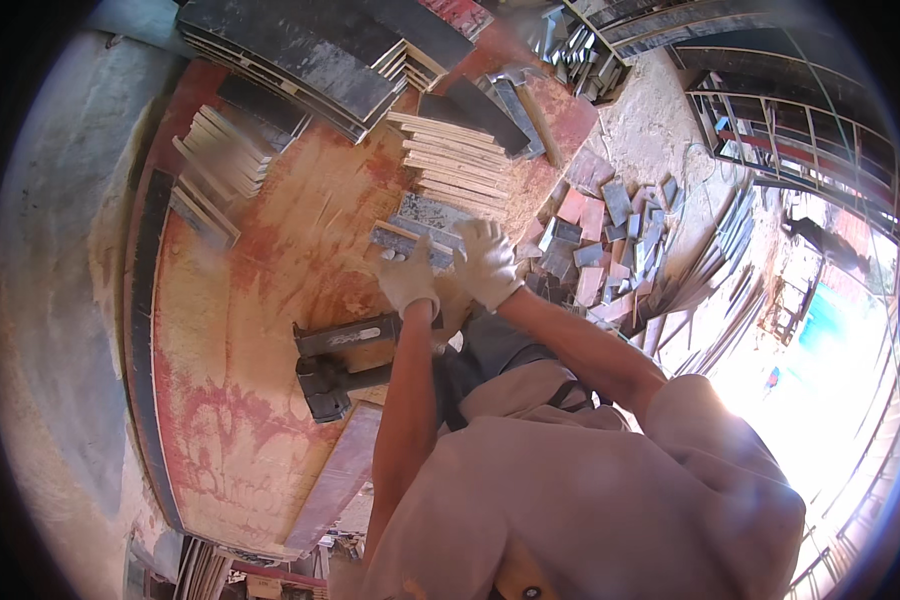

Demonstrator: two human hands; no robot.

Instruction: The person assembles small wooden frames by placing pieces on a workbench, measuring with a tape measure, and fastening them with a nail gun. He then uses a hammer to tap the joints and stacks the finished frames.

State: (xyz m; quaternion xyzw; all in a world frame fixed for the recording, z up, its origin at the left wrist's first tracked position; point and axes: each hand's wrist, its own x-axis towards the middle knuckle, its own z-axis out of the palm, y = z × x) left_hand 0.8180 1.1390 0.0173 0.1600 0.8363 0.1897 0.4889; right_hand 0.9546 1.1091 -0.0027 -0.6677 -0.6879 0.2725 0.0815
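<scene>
The left hand (408, 280), whose grip I cannot tell, and the right hand (487, 266), fingers extended, are near grey boards (435, 212) at frame centre. Probably arranging is in hand; next calls for careful aligning.

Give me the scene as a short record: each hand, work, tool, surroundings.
Left hand: gloved, at the left part of the grey boards; grip unclear
Right hand: gloved, by the boards' right end; contact unclear
Tool: black tool on the worn work surface, left of the left forearm
Beyond hands: stack of pale-edged boards
Right side: jumbled offcuts
</scene>
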